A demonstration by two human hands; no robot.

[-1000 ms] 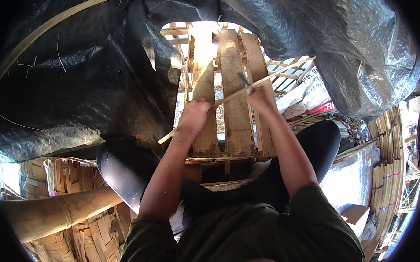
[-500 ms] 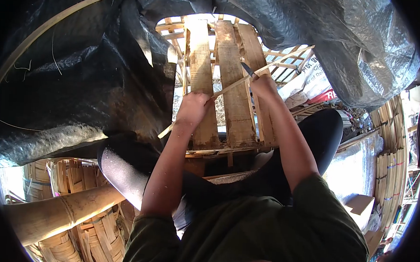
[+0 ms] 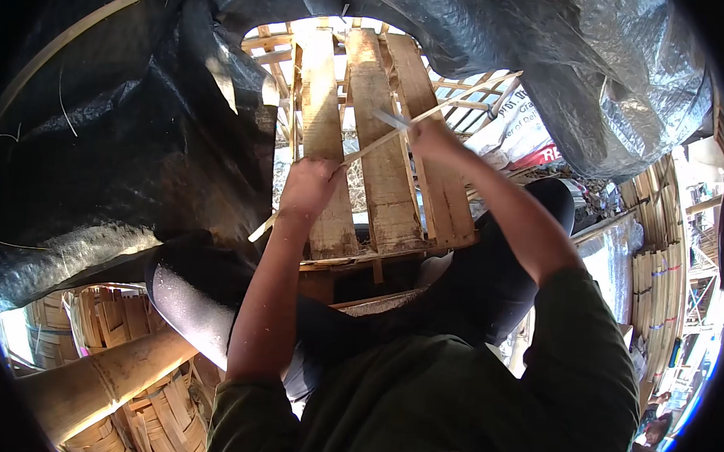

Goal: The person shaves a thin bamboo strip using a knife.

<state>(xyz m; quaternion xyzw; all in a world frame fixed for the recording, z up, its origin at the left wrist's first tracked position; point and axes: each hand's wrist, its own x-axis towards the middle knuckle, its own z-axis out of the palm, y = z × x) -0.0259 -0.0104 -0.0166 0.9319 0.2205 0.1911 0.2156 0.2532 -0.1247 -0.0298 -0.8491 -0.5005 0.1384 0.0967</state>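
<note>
My left hand (image 3: pixel 309 185) is closed around a thin pale strip (image 3: pixel 372 149), which looks like bamboo. The strip runs diagonally, its lower end poking out below my left wrist and its far end reaching the upper right. My right hand (image 3: pixel 435 140) grips a knife, with the blade (image 3: pixel 389 119) pointing up and left against the strip; the handle is hidden in my fingers. Beneath both hands lie wooden planks (image 3: pixel 384 174) set side by side with gaps between them.
Black plastic sheeting (image 3: pixel 106 158) hangs at the left, and more sheeting (image 3: pixel 627 84) at the upper right. A printed white sack (image 3: pixel 507 131) lies beyond my right arm. A thick bamboo pole (image 3: pixel 101 380) is at lower left, with bundled slats (image 3: pixel 657 279) at far right.
My right hand and the knife have moved left and slightly down along the strip, closer to my left hand. The whole view has shifted slightly; my left hand keeps its hold.
</note>
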